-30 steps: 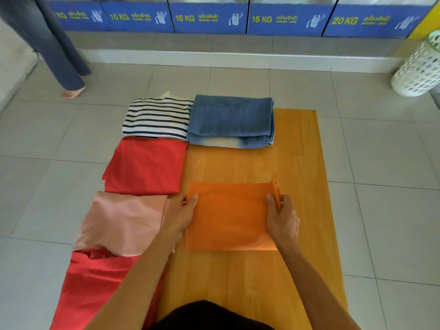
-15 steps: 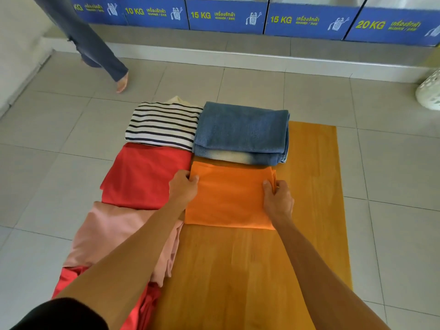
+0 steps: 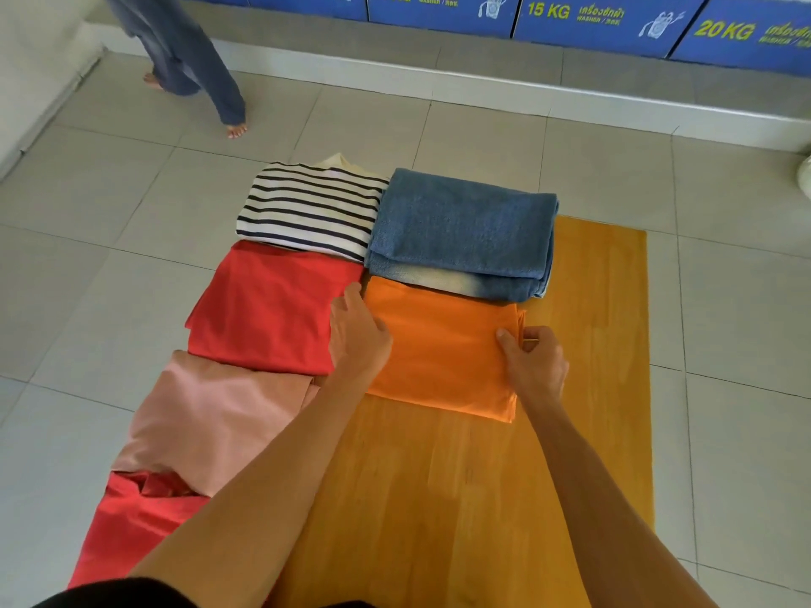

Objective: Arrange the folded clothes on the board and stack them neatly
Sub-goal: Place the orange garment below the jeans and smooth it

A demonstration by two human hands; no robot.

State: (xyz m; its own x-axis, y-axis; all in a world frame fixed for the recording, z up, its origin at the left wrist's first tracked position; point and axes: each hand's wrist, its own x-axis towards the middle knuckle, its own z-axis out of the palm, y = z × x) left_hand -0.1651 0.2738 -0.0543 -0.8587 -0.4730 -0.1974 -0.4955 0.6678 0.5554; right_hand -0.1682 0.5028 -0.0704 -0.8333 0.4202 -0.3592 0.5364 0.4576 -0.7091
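A folded orange cloth (image 3: 443, 344) lies on the wooden board (image 3: 601, 326), its far edge touching the folded blue denim (image 3: 461, 230). My left hand (image 3: 357, 335) lies on the cloth's left edge with its fingers flat. At the right edge my right hand (image 3: 533, 359) pinches the folded layers. To the left, a striped shirt (image 3: 307, 208), a red cloth (image 3: 267, 309), a pink cloth (image 3: 215, 419) and another red piece (image 3: 131, 528) lie in a column.
A person in blue trousers (image 3: 188, 59) stands barefoot on the tiled floor at the far left. Blue washer panels (image 3: 570, 15) line the back wall. A white basket's edge (image 3: 805, 177) shows at the right.
Both hands slid the orange cloth away from me, from the board's middle up against the denim. The person at the back walked to the right.
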